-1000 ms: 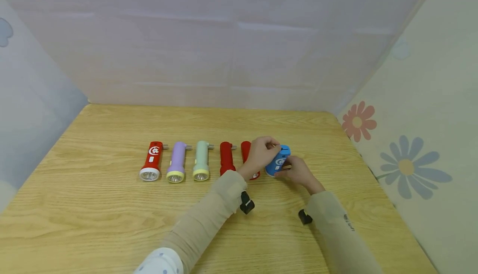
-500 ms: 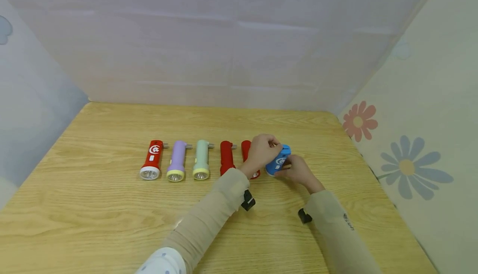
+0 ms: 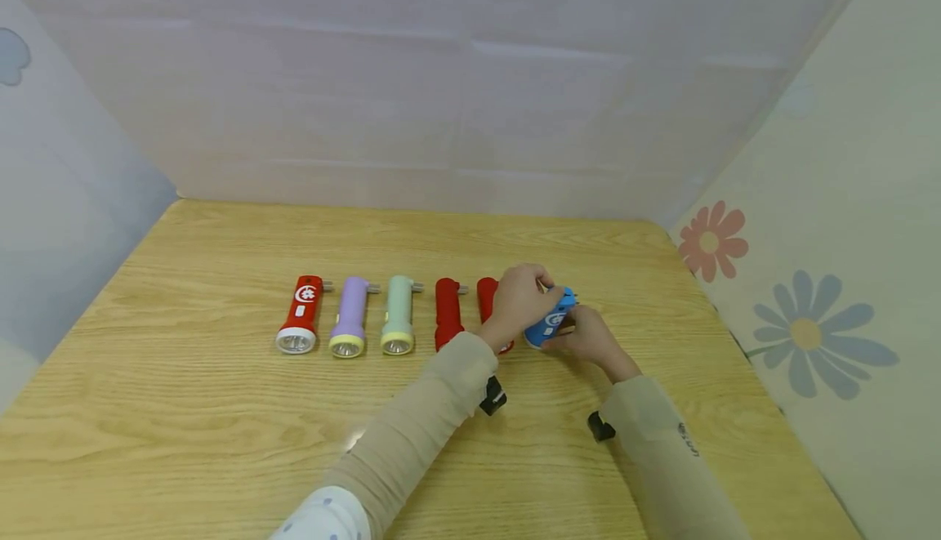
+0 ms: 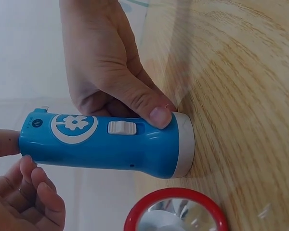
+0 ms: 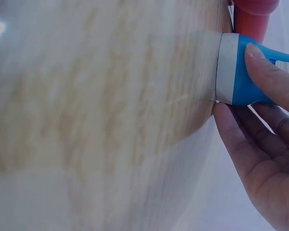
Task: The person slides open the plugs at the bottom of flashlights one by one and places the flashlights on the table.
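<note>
A blue flashlight with a white head stands lens-end down on the table, tilted slightly in the head view. Near that lower end my right hand grips it; the thumb lies beside the white switch in the left wrist view. My left hand has its fingertips at the upper end, where small plug prongs stick out. Other left fingers curl below that end. Beside it lies a red flashlight, partly hidden by the left hand.
Left of the hands, a row of flashlights lies on the wooden table: another red one, a green one, a purple one and a red-and-white one. Their plug prongs point right. A pale sheet hangs behind.
Plug prongs now show at the blue flashlight's upper end, unlike before. My left fingers have shifted slightly right across that end. The right hand keeps its hold.
</note>
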Demonstrator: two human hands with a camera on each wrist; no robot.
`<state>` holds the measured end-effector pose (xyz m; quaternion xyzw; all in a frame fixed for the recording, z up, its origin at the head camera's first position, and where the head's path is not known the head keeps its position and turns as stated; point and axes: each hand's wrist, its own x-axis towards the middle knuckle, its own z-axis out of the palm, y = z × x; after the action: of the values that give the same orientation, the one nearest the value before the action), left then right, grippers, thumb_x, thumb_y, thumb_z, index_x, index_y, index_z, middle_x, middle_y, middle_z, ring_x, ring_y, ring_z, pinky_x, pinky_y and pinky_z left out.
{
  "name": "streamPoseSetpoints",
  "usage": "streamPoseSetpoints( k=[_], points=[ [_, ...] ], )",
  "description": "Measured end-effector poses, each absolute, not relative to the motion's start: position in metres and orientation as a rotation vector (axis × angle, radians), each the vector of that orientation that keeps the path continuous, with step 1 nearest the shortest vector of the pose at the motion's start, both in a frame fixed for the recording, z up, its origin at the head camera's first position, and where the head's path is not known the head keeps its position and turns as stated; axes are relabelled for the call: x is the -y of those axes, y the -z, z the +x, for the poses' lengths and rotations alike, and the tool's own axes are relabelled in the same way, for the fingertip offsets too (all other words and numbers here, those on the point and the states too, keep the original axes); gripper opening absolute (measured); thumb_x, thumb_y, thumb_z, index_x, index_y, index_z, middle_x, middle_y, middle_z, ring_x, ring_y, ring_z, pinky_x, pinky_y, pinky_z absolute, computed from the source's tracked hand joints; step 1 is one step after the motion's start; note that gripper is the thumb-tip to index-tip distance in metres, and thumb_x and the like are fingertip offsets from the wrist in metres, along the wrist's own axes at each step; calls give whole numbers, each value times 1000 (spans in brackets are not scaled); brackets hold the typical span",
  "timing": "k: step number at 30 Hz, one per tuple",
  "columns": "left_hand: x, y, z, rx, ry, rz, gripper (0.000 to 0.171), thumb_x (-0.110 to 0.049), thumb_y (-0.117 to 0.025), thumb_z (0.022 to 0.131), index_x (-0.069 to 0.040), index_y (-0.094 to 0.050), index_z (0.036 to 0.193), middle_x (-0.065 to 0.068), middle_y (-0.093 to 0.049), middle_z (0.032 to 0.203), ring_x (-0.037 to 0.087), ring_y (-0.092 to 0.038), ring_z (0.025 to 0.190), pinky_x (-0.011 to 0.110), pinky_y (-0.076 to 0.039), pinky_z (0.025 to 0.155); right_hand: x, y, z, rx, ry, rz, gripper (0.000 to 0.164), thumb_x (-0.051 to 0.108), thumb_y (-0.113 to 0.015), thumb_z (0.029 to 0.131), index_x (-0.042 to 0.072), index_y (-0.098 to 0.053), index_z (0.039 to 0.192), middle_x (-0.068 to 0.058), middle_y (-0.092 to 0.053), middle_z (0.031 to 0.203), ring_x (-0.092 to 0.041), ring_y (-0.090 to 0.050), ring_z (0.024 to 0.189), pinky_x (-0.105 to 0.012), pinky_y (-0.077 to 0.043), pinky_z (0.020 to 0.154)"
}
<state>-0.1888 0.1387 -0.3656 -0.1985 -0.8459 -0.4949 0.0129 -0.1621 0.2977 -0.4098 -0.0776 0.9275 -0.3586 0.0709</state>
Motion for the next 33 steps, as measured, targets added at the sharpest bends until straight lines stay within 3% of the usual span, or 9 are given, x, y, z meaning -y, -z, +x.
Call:
streamPoseSetpoints(
  k=[33],
  points=[
    [-146, 362, -186, 2730, 1356, -544, 24, -36, -64, 83, -14, -60, 74, -5, -50, 57, 9, -46, 50, 20, -37, 42, -298, 407, -162, -2780, 1089, -274, 32, 9, -75, 74, -6, -61, 99, -16, -64, 94, -31, -61, 87, -41, -49, 76]
  ],
)
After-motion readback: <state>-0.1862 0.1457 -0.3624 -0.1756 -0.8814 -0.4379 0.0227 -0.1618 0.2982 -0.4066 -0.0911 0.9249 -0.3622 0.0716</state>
